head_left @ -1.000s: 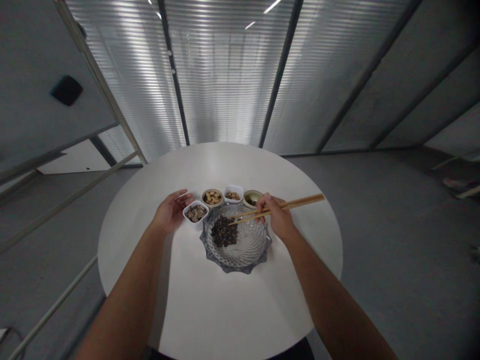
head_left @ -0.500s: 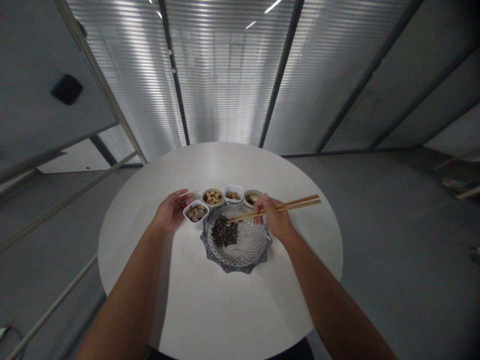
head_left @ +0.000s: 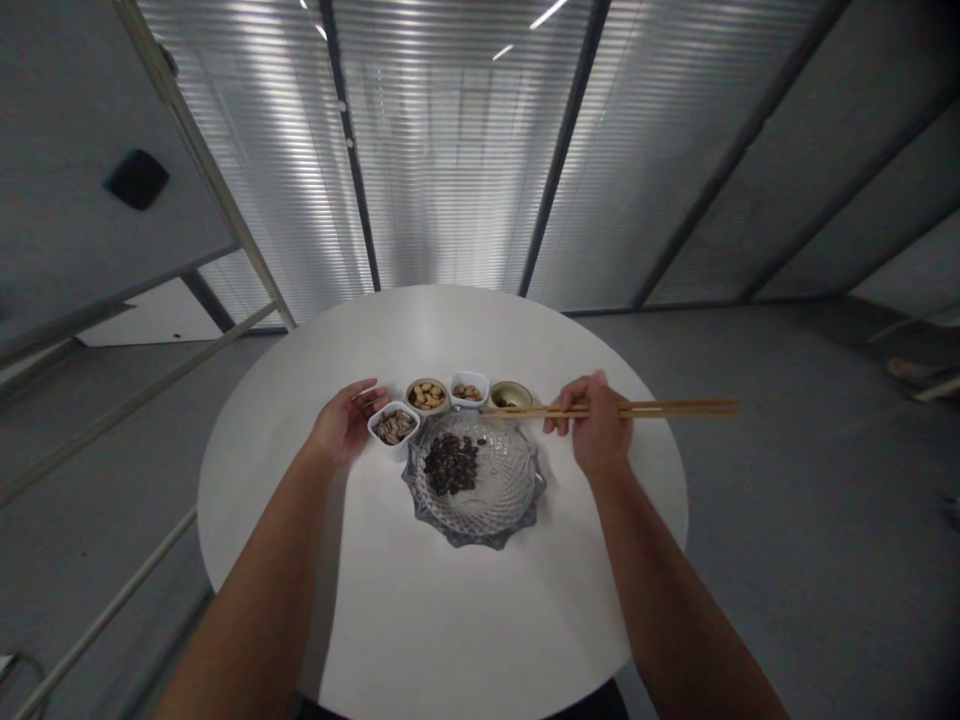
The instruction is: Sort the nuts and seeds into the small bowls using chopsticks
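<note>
Your right hand (head_left: 596, 422) pinches the wooden chopsticks (head_left: 660, 409), held level, tips empty at the far rim of the cut-glass dish (head_left: 517, 515). The dark seeds (head_left: 450, 464) lie in the dish; your left hand (head_left: 345, 423) rests open near the middle of the counter (head_left: 255, 520).

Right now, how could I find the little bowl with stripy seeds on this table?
Find the round white table, then the clear glass dish on it. At the left end of the bowls behind it sits a square white bowl, beside the left hand. Only it holds long striped seeds.
</note>
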The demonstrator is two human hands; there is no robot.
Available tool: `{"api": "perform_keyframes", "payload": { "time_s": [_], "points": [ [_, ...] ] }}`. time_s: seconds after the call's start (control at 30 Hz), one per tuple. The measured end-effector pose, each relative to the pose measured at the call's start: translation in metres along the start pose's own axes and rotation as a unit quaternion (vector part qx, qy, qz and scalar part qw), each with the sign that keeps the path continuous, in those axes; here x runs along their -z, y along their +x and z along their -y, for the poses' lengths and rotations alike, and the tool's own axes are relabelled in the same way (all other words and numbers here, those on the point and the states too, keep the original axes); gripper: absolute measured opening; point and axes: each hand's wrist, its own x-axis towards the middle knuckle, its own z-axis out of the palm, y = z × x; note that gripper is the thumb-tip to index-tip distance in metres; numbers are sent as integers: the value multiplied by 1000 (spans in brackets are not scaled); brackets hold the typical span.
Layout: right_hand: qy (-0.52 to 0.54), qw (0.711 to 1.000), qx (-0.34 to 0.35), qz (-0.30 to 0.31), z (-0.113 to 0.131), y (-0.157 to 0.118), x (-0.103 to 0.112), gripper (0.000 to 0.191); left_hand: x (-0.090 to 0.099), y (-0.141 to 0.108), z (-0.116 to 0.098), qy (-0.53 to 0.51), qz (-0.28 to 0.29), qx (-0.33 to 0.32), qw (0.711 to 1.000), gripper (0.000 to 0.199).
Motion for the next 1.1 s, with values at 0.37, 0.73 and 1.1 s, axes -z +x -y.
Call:
{"api": "perform_keyframes", "payload": {
  "time_s": [0.37, 0.73, 1.1],
  "points": [
    [43, 994, 67, -69, -1, 8, 13, 39, 6, 3, 0, 27, 22, -21, 999, 16],
    [-29, 983, -66, 170, -8, -17, -17, 42, 3, 1, -1, 31, 20, -19, 999, 16],
    [-72, 980, -16, 183, -16, -20, -18, 51, 8, 4, 1, 33, 23, -23, 999, 18]
  ]
}}
